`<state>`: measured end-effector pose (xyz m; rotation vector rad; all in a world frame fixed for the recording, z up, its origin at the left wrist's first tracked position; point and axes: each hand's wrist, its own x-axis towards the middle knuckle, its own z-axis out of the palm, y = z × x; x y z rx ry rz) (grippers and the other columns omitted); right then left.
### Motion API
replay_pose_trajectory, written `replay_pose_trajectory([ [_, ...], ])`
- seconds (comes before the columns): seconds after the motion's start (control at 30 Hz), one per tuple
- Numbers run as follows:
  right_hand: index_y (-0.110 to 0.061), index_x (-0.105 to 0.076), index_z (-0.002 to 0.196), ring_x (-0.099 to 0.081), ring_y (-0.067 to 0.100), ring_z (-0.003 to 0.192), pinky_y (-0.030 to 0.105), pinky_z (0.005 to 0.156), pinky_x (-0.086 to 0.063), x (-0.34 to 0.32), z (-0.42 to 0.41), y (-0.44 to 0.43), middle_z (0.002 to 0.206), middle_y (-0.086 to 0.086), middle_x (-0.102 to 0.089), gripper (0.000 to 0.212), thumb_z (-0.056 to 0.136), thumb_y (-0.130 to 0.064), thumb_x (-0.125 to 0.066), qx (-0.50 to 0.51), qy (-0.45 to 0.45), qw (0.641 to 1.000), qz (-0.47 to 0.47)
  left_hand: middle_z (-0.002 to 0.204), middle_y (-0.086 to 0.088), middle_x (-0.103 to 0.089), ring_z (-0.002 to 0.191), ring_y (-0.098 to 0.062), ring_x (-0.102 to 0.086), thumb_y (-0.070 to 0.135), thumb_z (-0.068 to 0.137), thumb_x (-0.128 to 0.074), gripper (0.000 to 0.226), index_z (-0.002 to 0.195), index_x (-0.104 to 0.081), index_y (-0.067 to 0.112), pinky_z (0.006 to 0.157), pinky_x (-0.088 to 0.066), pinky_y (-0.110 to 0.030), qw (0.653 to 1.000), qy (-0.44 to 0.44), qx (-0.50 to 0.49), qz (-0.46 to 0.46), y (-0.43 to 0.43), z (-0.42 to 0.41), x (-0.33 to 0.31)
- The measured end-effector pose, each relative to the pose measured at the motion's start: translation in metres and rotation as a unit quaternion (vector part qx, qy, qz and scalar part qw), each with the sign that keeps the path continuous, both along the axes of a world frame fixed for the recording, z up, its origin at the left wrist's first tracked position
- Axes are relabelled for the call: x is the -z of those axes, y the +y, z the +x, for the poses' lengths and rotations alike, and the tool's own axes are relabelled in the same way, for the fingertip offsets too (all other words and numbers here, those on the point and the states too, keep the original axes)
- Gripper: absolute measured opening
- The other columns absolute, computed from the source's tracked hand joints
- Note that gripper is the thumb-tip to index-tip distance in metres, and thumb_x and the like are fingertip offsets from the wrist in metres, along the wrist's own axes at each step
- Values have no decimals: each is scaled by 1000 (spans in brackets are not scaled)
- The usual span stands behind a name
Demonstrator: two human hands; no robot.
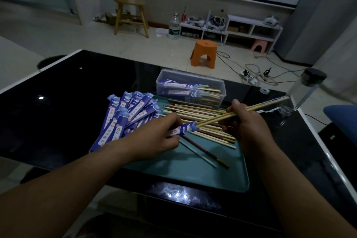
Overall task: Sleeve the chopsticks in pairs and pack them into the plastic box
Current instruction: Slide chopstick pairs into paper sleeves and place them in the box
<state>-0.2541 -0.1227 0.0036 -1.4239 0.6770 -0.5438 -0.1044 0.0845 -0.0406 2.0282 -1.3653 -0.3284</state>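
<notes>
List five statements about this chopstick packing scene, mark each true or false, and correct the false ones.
1. The left hand holds a blue sleeve. True.
2. The right hand holds a single chopstick. False: it holds a pair of chopsticks, with the tips at the sleeve's mouth.
3. The plastic box holds nothing. False: sleeved pairs lie in it.
4. Loose chopsticks lie on the teal tray. True.
5. The pile of empty sleeves lies at the tray's right side. False: it lies at the left side.
</notes>
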Motion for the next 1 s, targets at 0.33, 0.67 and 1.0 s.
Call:
replay_pose_trajectory([
  [0.33, -16, -74, 111, -71, 29, 89, 38, 75, -53, 31, 16, 35, 96, 16, -77, 43, 103, -52, -52, -152, 69, 986, 30, 92, -23, -71, 70, -29, -69, 18, 103, -59, 20, 106, -51, 0, 63, -55, -40, 941, 339, 15, 17, -13, -21, -10],
  [0.67, -19, -64, 112, -64, 17, 62, 28, 53, -51, 19, 7, -3, 94, 10, -65, 19, 110, -22, -45, 71, 21, 996, -39, 84, -8, -71, 57, -17, -61, 16, 105, -56, 9, 102, -53, 8, 46, -43, -20, 943, 327, 8, 61, -9, -11, -9],
  [1.0, -13, -66, 102, -59, 20, 56, 29, 53, -44, 29, 12, 5, 76, 9, -66, 21, 107, -26, -50, -5, 83, 996, -41, 89, -8, -75, 67, -19, -66, 21, 103, -60, 12, 103, -56, 9, 62, -53, -28, 953, 298, -1, 59, -7, -2, -9],
])
